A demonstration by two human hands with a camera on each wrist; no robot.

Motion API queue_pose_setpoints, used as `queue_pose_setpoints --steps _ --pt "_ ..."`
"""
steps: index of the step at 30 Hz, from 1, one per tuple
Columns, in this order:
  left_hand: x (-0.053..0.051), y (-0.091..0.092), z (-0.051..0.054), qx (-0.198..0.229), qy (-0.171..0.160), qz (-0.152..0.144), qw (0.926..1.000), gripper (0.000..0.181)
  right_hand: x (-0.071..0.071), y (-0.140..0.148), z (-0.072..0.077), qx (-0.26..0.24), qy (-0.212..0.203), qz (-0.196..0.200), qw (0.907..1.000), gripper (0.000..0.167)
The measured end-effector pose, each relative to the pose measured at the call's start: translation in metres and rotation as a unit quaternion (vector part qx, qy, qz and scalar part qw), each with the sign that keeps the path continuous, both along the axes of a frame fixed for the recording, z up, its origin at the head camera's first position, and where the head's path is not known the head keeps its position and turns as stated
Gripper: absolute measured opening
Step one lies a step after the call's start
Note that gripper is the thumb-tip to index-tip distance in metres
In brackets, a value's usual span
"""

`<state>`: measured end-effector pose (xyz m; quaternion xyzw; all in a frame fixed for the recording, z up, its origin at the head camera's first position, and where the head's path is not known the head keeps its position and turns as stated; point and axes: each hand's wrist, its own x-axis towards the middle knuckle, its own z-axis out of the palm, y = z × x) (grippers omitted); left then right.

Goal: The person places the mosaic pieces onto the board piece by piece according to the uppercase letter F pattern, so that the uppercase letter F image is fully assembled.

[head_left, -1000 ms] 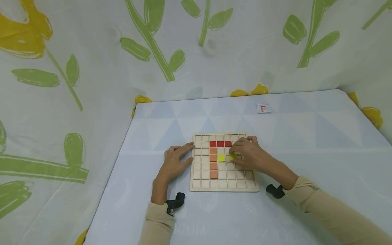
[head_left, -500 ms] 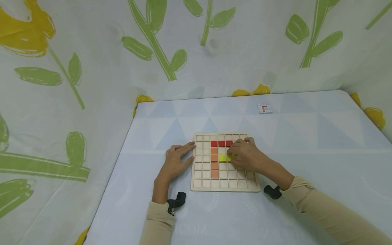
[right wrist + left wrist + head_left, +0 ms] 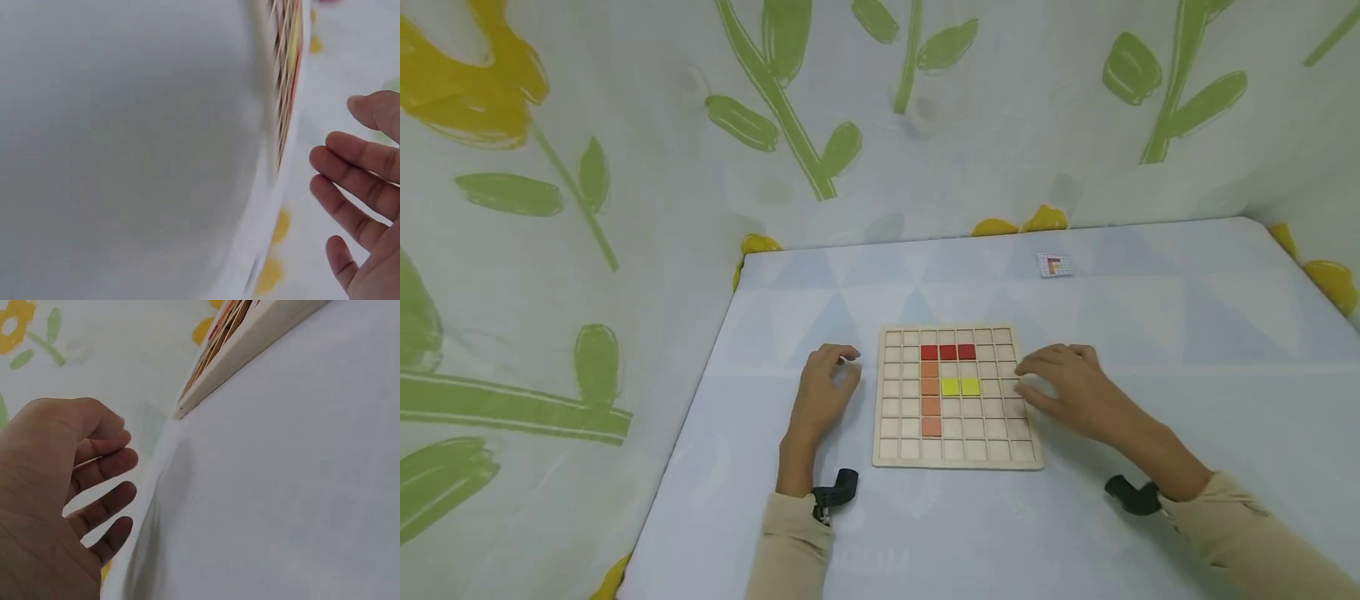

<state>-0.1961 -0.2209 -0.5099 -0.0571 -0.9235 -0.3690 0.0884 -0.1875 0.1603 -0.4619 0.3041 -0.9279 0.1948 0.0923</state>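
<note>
A wooden grid board [image 3: 909,451] lies on the table. In its cells sit three red square tiles [image 3: 948,352] in a row, a column of several orange tiles [image 3: 931,406] under the leftmost red one, and two yellow tiles [image 3: 959,387] side by side. My left hand [image 3: 823,392] hovers off the board's left edge, fingers loosely bent and holding nothing; the left wrist view shows the same hand [image 3: 75,475] apart from the board. At the board's right edge is my right hand [image 3: 1075,390], its fingers [image 3: 350,162] spread and nothing between them.
A small pattern card [image 3: 1055,266] with a red, orange and yellow figure lies at the back right of the table [image 3: 775,333]. A cloth with printed flowers and leaves [image 3: 647,167] hangs behind and beside the table. Each wrist bears a black camera mount [image 3: 837,488].
My right hand has let go of the second yellow tile, now flat in its cell, and moved right. My left hand has drawn back from the board's left edge.
</note>
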Motion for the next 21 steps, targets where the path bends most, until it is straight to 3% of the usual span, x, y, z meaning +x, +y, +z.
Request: queue_pose_setpoints --steps 2,4,6,8,9,11,13,15,18,21 --pt "0.001 -0.006 0.003 -0.02 0.019 0.013 0.9995 0.024 0.006 0.028 -0.004 -0.002 0.048 -0.014 0.9988 0.019" --pt "0.0 -0.019 0.01 -0.067 0.059 0.011 0.996 0.024 0.008 0.056 -0.004 0.01 0.073 -0.045 0.9963 0.019" --pt "0.0 -0.035 0.02 -0.124 0.1 0.01 0.9871 0.027 0.007 0.08 0.001 0.046 0.055 -0.094 0.993 0.03" --pt "-0.001 -0.053 0.031 -0.194 0.106 0.014 0.9752 0.039 -0.001 0.099 0.006 0.1 0.034 -0.14 0.9846 0.053" --pt "0.0 -0.061 0.035 -0.225 0.095 0.016 0.9697 0.047 -0.005 0.107 0.01 0.132 0.021 -0.16 0.978 0.064" --pt "0.002 -0.073 0.04 -0.278 0.04 0.019 0.9595 0.067 -0.016 0.119 0.014 0.189 0.012 -0.176 0.9661 0.088" --pt "0.006 -0.08 0.038 -0.325 -0.027 0.013 0.9453 0.082 -0.025 0.127 0.011 0.225 0.023 -0.171 0.9589 0.104" --pt "0.011 -0.084 0.032 -0.34 -0.077 0.008 0.9373 0.087 -0.031 0.127 0.006 0.241 0.027 -0.157 0.9573 0.11" --pt "0.017 -0.086 0.021 -0.335 -0.101 0.005 0.9368 0.089 -0.037 0.124 -0.001 0.241 0.023 -0.143 0.9596 0.11" --pt "0.019 -0.086 0.017 -0.327 -0.091 0.01 0.9405 0.089 -0.039 0.12 -0.003 0.233 0.023 -0.146 0.9611 0.108"
